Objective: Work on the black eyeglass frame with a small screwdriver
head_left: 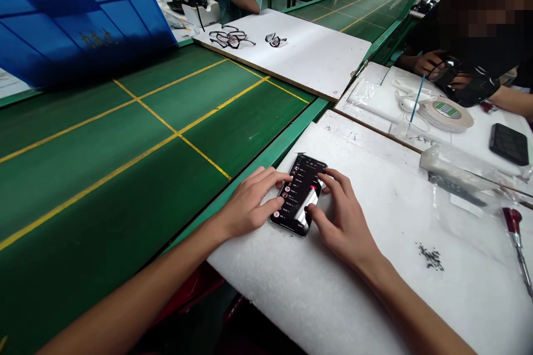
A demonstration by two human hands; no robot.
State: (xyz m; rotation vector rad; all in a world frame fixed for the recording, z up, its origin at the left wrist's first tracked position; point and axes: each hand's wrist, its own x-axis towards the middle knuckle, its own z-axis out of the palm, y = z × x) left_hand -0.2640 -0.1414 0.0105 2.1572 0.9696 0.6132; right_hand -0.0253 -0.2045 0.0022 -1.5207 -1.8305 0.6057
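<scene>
A smartphone (297, 194) with a lit dark screen lies at the near left of the white work surface (375, 199). A list of round icons shows on the screen. My left hand (252, 199) grips its left edge, with the thumb at the lower left of the glass. On the opposite side, my right hand (343, 216) has its fingers curled at the upper right edge and its thumb on the lower right of the screen. To the right of my right forearm is a small pile of tiny dark screws (431, 257).
Left runs a green conveyor (137, 161) with a blue crate (83, 28) beyond. Eyeglass frames (231, 39) lie on a white board (308, 55). A screwdriver (514, 227), plastic bags (462, 177), a tape roll (447, 113) and a black case (508, 144) are right. Two people work nearby.
</scene>
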